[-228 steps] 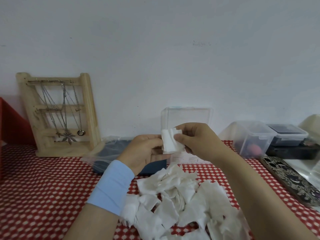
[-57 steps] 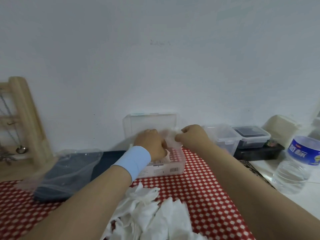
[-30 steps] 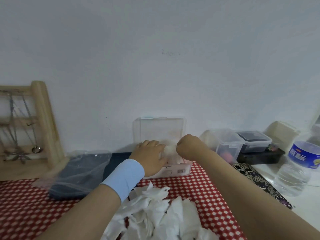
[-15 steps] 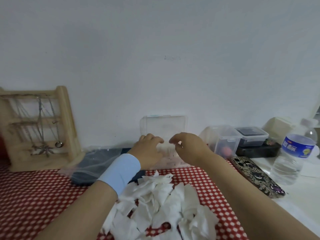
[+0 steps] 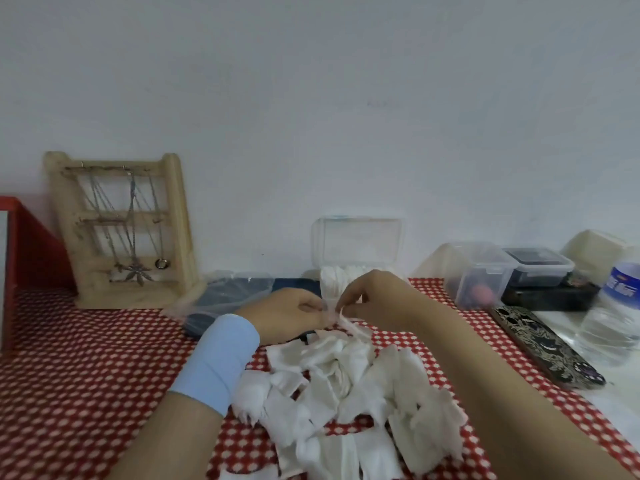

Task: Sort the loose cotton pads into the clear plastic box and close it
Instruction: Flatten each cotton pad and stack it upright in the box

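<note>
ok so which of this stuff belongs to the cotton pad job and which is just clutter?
Job: pile of pads, clear box with lid up, held pad, pinched by left hand and right hand.
Clutter: necklace stand, water bottle, phone case, small tubs, bagged pouch.

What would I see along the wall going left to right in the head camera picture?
Red box → wooden necklace stand → plastic bag → clear plastic box with its lid up → small clear tub → dark tub → water bottle.
</note>
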`<state>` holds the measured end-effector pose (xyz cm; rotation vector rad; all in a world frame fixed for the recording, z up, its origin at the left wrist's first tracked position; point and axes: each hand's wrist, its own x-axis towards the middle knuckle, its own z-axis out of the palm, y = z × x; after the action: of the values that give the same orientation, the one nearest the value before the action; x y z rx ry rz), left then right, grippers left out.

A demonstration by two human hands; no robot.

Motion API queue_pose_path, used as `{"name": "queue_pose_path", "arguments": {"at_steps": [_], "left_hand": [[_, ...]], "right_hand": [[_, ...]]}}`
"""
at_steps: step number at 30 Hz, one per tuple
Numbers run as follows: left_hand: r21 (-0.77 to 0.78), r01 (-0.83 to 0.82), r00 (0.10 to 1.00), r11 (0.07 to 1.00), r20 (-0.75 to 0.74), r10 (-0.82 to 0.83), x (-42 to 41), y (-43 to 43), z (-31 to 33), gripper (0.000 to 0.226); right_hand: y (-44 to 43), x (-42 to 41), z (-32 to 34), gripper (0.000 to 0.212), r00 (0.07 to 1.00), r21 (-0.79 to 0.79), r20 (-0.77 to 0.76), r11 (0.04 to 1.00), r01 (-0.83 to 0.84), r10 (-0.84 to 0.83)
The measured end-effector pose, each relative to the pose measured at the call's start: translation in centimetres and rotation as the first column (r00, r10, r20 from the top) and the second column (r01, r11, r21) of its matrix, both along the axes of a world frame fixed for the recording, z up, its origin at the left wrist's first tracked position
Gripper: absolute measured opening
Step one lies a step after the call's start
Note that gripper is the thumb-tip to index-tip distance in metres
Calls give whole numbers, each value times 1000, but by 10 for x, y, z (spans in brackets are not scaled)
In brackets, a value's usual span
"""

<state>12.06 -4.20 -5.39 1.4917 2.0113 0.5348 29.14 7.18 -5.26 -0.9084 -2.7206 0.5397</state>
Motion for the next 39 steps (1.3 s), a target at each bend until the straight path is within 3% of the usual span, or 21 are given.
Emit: {"name": "queue_pose_path", "arguments": {"at_steps": [5,8,12,17,20,24,28,30,34,39], "left_hand": [[261,-50,975,964,220,-9,-2,7,1,36],[305,-83,943,949,332,-24,-2,9,2,14],[193,-125,831,973,556,-4,3,13,6,41],[175,-142,831,974,555,21,6,16,3,23],[202,-229,840,952,535,88,-1,19,-2,23],[193,-251,832,949,544,110,-11,17,-6,17],[175,-235,819,956,566,98,-12,16,-7,12],[187,-276,835,943,532,139,-12,16,-8,10],[234,-353,850,906,485,206,-16,18,-10,11],[265,-287,926,920,321,197,-20,18,-11,11]], "right_hand": [[5,2,8,14,933,-173,-319,978,117,-168],[4,-3,11,15,906,-236,-384,967,92,-180],[3,-9,7,12,888,-261,-409,960,105,-208],[4,-11,8,8,933,-181,-291,970,164,-212],[7,-4,14,2,979,-141,-98,976,164,-178],[4,2,14,20,986,-176,160,981,83,-54],[-1,-3,8,53,915,-280,389,960,10,104],[-1,-2,7,44,909,-285,399,959,1,118],[2,2,9,9,963,-273,267,962,27,49],[-4,3,10,39,895,-419,380,906,-57,232]]}}
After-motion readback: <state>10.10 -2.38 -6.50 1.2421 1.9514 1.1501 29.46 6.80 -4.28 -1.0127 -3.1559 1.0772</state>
